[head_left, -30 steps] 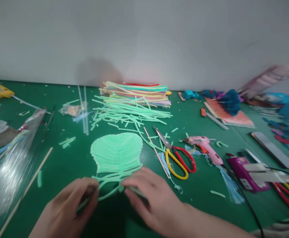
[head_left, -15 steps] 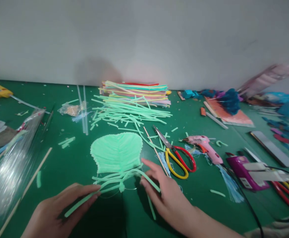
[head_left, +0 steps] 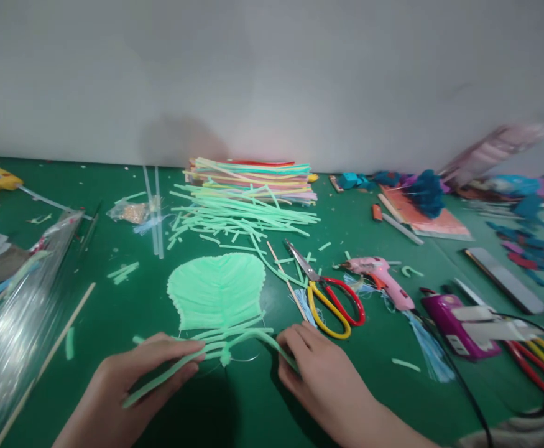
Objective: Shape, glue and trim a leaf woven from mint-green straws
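A mint-green leaf shape made of pipe cleaners (head_left: 218, 291) lies on the green table, with loose strips and a small knot (head_left: 225, 356) at its near end. Between thumb and fingers, my left hand (head_left: 148, 379) pinches mint-green pipe cleaners (head_left: 164, 374) that stick out left of the knot. My right hand (head_left: 316, 376) is closed around the pipe cleaner (head_left: 263, 337) arching to the right from that same knot. Its fingertips curl under and are partly hidden. Thin wire (head_left: 246, 359) shows beside the knot.
Behind the leaf lie mint-green pipe cleaners (head_left: 248, 214) and a multicoloured bundle (head_left: 253, 177). Right of it are scissors (head_left: 330, 305), a pink glue gun (head_left: 383, 277) and a purple device (head_left: 456, 326) with a black cable. Plastic wrap (head_left: 24, 323) and a thin stick (head_left: 48, 354) lie left.
My right hand has closed from a loose, fingers-apart pose onto the right-hand pipe cleaner. My left hand has shifted slightly right, nearer the knot. The view has moved a little.
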`<state>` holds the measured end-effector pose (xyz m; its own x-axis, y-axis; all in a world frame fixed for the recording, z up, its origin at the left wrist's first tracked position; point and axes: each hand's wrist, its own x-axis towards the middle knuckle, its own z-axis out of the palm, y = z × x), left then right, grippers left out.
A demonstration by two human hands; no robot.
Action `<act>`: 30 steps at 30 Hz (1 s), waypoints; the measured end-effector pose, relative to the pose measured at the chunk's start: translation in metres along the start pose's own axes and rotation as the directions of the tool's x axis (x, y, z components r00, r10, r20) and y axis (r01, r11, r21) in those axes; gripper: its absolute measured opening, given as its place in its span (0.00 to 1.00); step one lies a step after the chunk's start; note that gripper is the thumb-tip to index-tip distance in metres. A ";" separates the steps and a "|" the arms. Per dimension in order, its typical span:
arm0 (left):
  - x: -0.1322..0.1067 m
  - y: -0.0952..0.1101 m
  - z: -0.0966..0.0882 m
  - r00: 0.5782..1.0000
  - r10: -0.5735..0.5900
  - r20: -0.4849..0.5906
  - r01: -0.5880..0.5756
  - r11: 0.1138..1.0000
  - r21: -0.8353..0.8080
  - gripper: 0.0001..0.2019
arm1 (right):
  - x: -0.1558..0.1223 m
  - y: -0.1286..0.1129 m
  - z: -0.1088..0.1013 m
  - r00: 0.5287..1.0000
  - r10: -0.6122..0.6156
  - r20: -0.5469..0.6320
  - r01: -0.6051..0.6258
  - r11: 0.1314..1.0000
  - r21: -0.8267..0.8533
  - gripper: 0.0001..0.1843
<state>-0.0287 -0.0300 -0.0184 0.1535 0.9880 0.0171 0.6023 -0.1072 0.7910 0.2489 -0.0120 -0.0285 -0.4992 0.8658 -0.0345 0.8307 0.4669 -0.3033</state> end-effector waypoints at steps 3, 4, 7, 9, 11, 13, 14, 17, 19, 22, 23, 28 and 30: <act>-0.002 -0.003 -0.005 0.988 0.057 0.146 -0.045 0.995 -0.084 0.11 | 0.002 0.004 -0.010 0.997 -0.015 0.081 0.008 0.995 0.095 0.03; -0.004 -0.007 -0.008 0.982 0.067 0.178 -0.051 0.995 -0.091 0.11 | 0.003 0.006 -0.015 0.993 -0.018 0.120 0.000 0.989 0.146 0.04; -0.009 -0.025 -0.022 0.992 0.074 0.099 -0.075 0.997 0.007 0.13 | 0.005 0.011 -0.030 0.982 -0.026 0.190 -0.027 0.963 0.270 0.06; -0.008 -0.034 -0.032 0.997 0.053 -0.063 -0.044 0.988 0.147 0.13 | 0.005 0.012 -0.037 0.981 -0.052 0.188 -0.007 0.953 0.304 0.08; 0.000 -0.034 -0.039 0.983 -0.044 -0.180 0.081 0.975 0.206 0.15 | 0.007 0.013 -0.041 0.976 -0.100 0.192 0.033 0.944 0.328 0.10; 0.016 -0.028 -0.039 0.965 -0.141 -0.221 0.180 0.969 0.166 0.21 | 0.012 0.013 -0.043 0.971 -0.104 0.215 0.027 0.941 0.336 0.13; 0.027 -0.023 -0.037 0.959 -0.194 -0.207 0.229 0.960 0.162 0.26 | 0.016 0.014 -0.042 0.972 -0.071 0.223 -0.007 0.944 0.331 0.17; 0.062 -0.013 -0.027 0.929 -0.348 -0.128 0.358 0.932 0.064 0.43 | 0.031 0.018 -0.036 0.970 0.130 0.206 -0.198 0.914 0.355 0.20; 0.079 -0.011 -0.022 0.890 -0.448 -0.090 0.441 0.893 -0.088 0.50 | 0.041 0.019 -0.028 0.953 0.228 0.201 -0.296 0.847 0.441 0.11; 0.088 -0.007 -0.021 0.869 -0.494 -0.021 0.474 0.845 -0.248 0.51 | 0.049 0.020 -0.018 0.942 0.269 0.201 -0.335 0.796 0.504 0.09; 0.087 -0.005 -0.021 0.866 -0.500 0.008 0.479 0.825 -0.301 0.47 | 0.050 0.019 -0.015 0.942 0.272 0.197 -0.335 0.793 0.509 0.09; 0.074 0.004 -0.016 0.820 -0.558 0.130 0.520 0.629 -0.579 0.28 | 0.050 0.021 -0.008 0.957 0.232 0.172 -0.289 0.732 0.617 0.07; 0.072 0.004 -0.014 0.788 -0.607 0.106 0.507 0.541 -0.671 0.27 | 0.049 0.022 -0.008 0.967 0.226 0.122 -0.246 0.680 0.691 0.09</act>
<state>-0.0260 0.0422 -0.0058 -0.1613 0.8317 -0.5312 -0.1219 0.5174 0.8470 0.2448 0.0422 -0.0297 -0.3250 0.9203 -0.2177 0.5170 -0.0199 -0.8558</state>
